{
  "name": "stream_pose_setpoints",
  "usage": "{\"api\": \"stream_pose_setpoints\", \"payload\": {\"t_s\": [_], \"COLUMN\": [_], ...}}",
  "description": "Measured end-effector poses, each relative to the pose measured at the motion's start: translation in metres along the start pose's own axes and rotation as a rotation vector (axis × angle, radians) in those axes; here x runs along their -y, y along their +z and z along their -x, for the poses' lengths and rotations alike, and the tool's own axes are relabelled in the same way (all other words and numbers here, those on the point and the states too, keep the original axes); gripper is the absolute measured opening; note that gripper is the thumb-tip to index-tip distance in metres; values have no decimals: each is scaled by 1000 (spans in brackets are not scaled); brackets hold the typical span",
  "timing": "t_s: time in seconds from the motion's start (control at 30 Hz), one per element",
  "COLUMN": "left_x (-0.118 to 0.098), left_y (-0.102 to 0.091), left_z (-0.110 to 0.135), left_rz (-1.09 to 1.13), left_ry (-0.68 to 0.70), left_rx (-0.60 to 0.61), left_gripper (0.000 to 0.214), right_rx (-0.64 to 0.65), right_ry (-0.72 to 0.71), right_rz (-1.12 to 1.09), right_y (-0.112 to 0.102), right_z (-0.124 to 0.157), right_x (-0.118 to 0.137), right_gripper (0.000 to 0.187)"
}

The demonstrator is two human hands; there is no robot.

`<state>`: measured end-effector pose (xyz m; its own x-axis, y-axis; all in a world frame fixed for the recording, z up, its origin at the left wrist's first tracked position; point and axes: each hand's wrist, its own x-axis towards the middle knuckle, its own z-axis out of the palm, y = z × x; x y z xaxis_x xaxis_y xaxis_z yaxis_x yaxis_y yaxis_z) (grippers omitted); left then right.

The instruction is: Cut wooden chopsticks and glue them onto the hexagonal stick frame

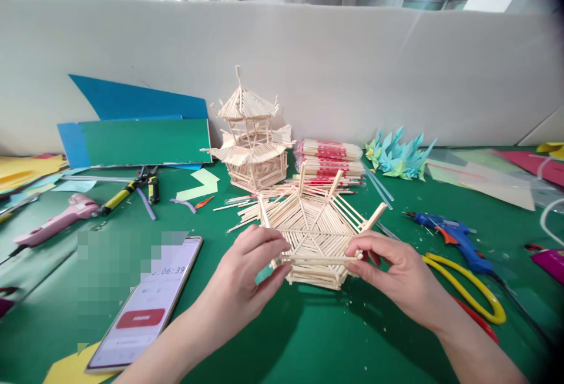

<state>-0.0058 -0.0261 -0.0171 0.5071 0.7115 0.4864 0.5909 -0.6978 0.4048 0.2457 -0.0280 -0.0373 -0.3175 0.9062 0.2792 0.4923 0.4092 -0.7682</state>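
In front of me on the green tabletop is a many-sided frame [308, 225] built of pale wooden sticks, its floor laid in wedges and several short posts rising from its rim. One wooden stick [321, 259] lies level across its near side. The thumb and fingers of my left hand [255, 269] close around the stick's left end. My right hand [392, 260] pinches the other end, near a corner of the frame. My fingers partly hide both ends, so whether the stick touches the frame there is unclear.
Behind stands a stick pagoda [251, 143], beside wrapped stick bundles [330, 158] and folded-paper leaves [399, 155]. Right are a blue glue gun [458, 240] and yellow-handled scissors [471, 296]. Left lie a phone [150, 307], a pink glue gun [61, 219] and pliers [127, 190].
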Motion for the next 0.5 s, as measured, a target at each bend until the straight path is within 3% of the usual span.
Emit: {"api": "stream_pose_setpoints", "payload": {"t_s": [0.17, 0.33, 0.5], "left_x": [-20, -37, -32], "left_y": [4, 24, 40], "left_z": [-12, -28, -31], "left_rz": [-261, -331, -241], "left_ry": [66, 186, 235], "left_rx": [3, 118, 170], "left_gripper": [12, 17, 25], "right_rx": [-1, -1, 6], "right_ry": [-3, -4, -17], "right_rz": [-12, -52, -76], "right_y": [-1, -2, -3], "right_z": [-1, -1, 1], "right_x": [2, 3, 3], "right_gripper": [14, 13, 12]}}
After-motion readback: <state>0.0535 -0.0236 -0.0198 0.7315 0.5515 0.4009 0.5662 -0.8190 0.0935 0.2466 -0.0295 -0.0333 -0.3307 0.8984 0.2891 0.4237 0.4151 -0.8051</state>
